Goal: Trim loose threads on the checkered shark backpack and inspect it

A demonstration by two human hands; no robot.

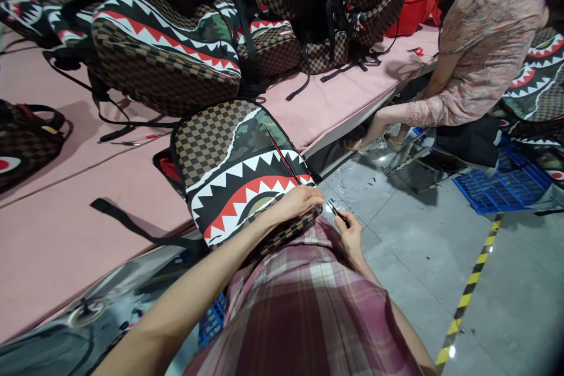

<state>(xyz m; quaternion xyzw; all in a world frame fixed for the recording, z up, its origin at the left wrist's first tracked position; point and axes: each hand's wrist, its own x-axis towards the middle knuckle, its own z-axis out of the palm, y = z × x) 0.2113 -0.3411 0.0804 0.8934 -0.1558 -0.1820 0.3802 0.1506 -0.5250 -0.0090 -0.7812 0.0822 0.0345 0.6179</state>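
Along the pink table (53, 252), patterned bags (167, 70) crowd the far side, heaped with their straps trailing. To your right, a seated person (489, 59) in a floral garment works beside a blue crate (497, 179), and black-and-yellow tape (473, 279) crosses the grey tiled floor (409, 247).

Your checkered backpack (211, 147) lies between the table's edge and your lap, its front panel facing up. Its rounded end points away from you, and its long axis seems to run from your lap towards the table; the near end is partly covered by your arm. The printed toothed mouth slants from near left to far right.

Your left hand (304, 200) lies over the backpack's near right edge, fingers bent; you cannot tell whether they grip. Your right hand (351, 236) is closed around small snips (333, 208), just beside that edge. Any label or lettering is too small to read.
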